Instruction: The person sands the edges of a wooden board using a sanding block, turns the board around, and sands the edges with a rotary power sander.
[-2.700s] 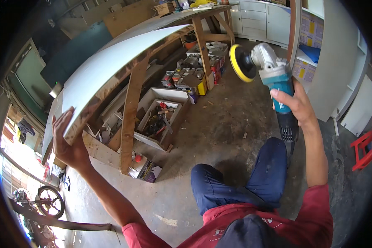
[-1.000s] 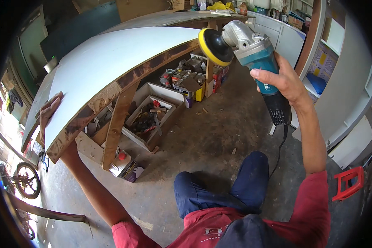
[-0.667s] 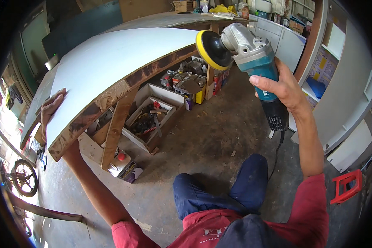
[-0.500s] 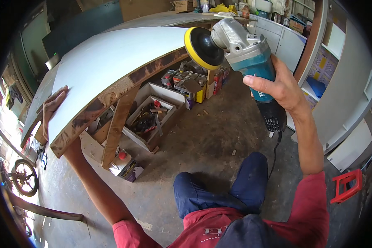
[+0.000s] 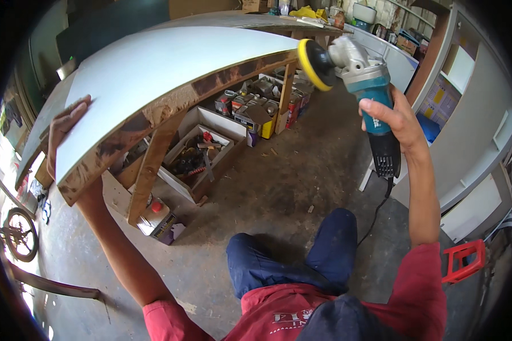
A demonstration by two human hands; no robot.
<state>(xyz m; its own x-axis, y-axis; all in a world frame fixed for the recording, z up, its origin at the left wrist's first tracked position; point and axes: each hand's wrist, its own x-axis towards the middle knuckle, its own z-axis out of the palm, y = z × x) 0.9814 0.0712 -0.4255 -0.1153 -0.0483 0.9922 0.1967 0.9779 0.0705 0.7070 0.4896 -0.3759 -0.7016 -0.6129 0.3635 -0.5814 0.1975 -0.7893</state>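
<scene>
My right hand (image 5: 397, 120) is wrapped round the teal body of an angle grinder (image 5: 375, 91), holding it up in the air with its cord hanging down. Its black backing pad with a yellow rim (image 5: 315, 65) faces left, by the far right end of a white-topped board (image 5: 170, 59); I cannot tell whether they touch. At the near left end, my left hand (image 5: 68, 128) reaches from below round the board, fingers lying on the white top. The board's thick brown edge (image 5: 170, 102), with dark patches, faces me.
A wooden leg (image 5: 153, 167) stands beneath the board. Near it are a wooden box of tools (image 5: 194, 116), several tins (image 5: 250, 108) and a can with a red cap (image 5: 157, 219). A white cabinet (image 5: 489, 108) and red plastic stool (image 5: 465, 261) stand right; a wheel (image 5: 19, 234) is left.
The grinder has moved right relative to the board and turned, so its pad shows more edge-on. The view has shifted a little. My left hand keeps its place on the board.
</scene>
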